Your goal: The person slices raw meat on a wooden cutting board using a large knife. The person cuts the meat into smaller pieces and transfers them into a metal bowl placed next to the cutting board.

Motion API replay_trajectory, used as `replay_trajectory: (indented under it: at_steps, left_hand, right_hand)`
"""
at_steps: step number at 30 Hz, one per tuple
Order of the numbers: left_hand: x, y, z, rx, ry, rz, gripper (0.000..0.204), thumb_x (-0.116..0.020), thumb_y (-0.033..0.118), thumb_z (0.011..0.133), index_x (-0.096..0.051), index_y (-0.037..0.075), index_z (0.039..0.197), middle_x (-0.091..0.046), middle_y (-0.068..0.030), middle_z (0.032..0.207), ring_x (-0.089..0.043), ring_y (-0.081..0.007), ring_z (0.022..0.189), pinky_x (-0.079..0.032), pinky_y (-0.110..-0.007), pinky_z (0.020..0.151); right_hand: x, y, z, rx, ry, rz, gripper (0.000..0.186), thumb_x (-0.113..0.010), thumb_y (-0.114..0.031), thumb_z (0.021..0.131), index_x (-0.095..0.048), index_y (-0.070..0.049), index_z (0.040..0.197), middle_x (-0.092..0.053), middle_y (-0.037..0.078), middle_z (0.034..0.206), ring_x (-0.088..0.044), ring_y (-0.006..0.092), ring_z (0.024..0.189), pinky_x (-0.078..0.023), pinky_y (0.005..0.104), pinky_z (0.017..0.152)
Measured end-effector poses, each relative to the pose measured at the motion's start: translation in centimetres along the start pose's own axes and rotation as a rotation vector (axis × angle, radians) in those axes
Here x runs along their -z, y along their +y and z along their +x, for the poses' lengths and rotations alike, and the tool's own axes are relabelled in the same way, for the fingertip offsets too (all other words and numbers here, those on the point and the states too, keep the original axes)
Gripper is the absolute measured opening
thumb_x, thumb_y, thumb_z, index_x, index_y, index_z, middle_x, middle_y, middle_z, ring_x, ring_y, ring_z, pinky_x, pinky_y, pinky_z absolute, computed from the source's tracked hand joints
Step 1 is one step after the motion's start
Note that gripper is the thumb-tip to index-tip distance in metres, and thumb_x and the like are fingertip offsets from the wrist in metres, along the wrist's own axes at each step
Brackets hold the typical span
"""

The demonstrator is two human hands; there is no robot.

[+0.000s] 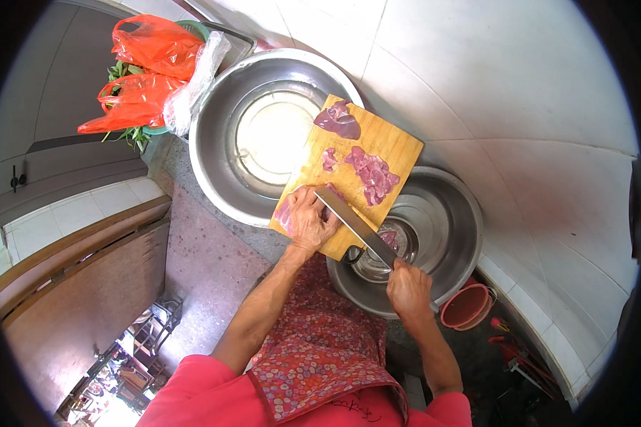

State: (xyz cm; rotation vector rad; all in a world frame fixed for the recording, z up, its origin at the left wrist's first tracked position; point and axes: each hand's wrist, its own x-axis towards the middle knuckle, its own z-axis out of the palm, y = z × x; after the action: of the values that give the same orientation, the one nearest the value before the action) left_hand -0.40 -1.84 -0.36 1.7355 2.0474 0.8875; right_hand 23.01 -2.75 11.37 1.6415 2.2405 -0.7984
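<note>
"Any writing to be read?"

"Dark script on the red shirt (pixel 203 388), at the lower edge of the frame, too small to make out."

"And the hands?"

"At the centre, the left hand (pixel 310 222) bears down on meat (pixel 283 218) on the wooden board (pixel 400 151). Its fingers are bent and close together; whether they pinch or only press, I cannot tell. The right hand (pixel 409 288), right of centre, has its fingers wrapped round the handle of the knife (pixel 357 226), whose blade slants up beside the left hand."

"Other meat?"

"A dark red piece (pixel 338 121) at the board's top, and cut slices (pixel 372 174) below it."

"How about edges and room?"

"The board's left side overhangs the large basin (pixel 204 153); its lower right side overhangs the second basin (pixel 454 269). A bare strip runs along its upper right edge, near the tiled wall (pixel 477 85). Open space lies inside the large basin, left of the board."
</note>
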Motion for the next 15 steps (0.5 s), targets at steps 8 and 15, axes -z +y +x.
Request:
replay_trajectory:
  at_steps: [8,15]
  left_hand:
    - [0.4,0.0,0.3,-0.028,-0.024,0.021,0.027,-0.075,0.02,0.072,-0.074,0.007,0.096,-0.066,-0.0081,0.103,-0.059,-0.0285,0.098,-0.04,-0.04,0.088]
    - [0.2,-0.4,-0.1,0.032,-0.041,-0.001,0.022,-0.075,0.018,0.073,-0.073,0.007,0.092,-0.066,-0.0087,0.102,-0.058,-0.0299,0.097,-0.041,-0.04,0.087]
  right_hand:
    - [0.6,-0.8,2.0,0.04,-0.039,0.068,0.009,-0.059,-0.007,0.085,-0.064,0.0,0.086,-0.068,0.025,0.075,-0.07,0.0425,0.074,-0.054,0.0535,0.069]
    - [0.5,-0.9,2.8,0.018,-0.129,0.09,0.01,-0.062,-0.008,0.083,-0.065,0.0,0.087,-0.069,0.025,0.079,-0.07,0.0427,0.079,-0.054,0.0536,0.073]
